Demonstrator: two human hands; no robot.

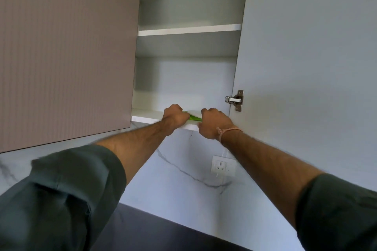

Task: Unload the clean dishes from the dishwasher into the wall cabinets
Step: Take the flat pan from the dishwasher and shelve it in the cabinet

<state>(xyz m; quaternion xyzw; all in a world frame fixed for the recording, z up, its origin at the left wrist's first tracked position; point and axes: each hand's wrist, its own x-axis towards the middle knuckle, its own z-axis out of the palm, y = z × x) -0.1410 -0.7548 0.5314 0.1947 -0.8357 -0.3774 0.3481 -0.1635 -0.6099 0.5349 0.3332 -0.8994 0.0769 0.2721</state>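
Observation:
Both my arms reach up to the bottom shelf (146, 115) of an open wall cabinet. My left hand (175, 115) and my right hand (214, 123) each grip one side of a green dish (193, 118), of which only a thin green and white edge shows between them. The dish sits at the shelf's front edge. Most of it is hidden behind my hands, so I cannot tell its shape. A thread bracelet circles my right wrist.
The cabinet's door (306, 67) stands open on the right, with a metal hinge (235, 100). A closed ribbed door (65, 47) is on the left. An upper shelf (187, 30) shows nothing on it. Below are a marble backsplash with a socket (223, 166) and a dark countertop (153, 230).

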